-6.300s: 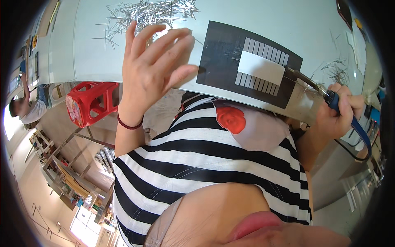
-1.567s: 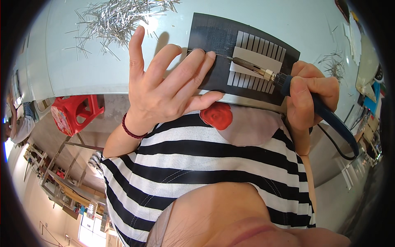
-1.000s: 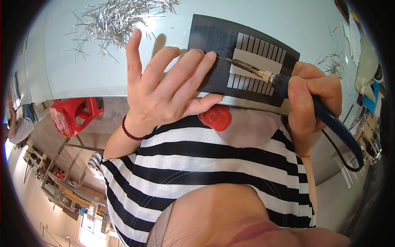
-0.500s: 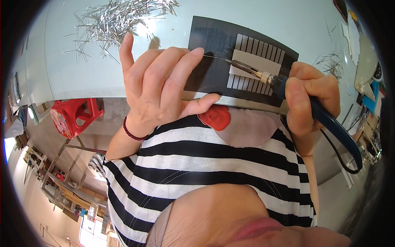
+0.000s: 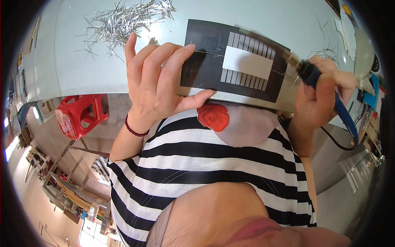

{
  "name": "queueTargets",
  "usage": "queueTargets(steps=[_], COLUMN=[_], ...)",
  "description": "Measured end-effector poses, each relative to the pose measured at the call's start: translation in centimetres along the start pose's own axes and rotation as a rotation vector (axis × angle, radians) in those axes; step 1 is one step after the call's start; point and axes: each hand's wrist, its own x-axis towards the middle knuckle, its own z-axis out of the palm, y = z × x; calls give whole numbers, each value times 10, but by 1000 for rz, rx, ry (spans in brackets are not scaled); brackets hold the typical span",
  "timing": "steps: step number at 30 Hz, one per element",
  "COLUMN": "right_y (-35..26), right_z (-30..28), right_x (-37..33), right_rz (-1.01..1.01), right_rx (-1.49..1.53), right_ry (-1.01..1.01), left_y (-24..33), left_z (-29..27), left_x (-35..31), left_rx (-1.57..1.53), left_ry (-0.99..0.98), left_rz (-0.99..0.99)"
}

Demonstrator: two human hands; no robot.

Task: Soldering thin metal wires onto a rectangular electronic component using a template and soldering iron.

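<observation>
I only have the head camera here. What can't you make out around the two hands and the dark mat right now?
- Left hand: its palm side is turned away from the head view, hiding any contact with the dark rectangular mat.
- Thin wire at the fingertips: too fine to follow.
- Blue-handled soldering iron in the right hand: its tip is blurred.
- Black cord: runs off behind the arm.

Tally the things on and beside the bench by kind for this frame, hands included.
Hands: 2, left hand and right hand
Blue-handled soldering iron: 1
Thin wire at the left fingertips: 1
Dark mat: 1
White ribbed panel: 1
Heap of metal pins: 1
Red stool: 1
Total: 8
</observation>
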Motion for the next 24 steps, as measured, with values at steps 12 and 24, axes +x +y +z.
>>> queueTargets(steps=[12,24], right_y=[26,39], right_z=[-39,-44], right_x=[-19,-23], right_rz=[-38,61], right_rx=[-617,-527], right_ry=[46,65], left_y=[27,22], left_z=[10,12], left_x=[37,8], left_rx=[-177,-3], left_ry=[-336,-160], left_rz=[147,232])
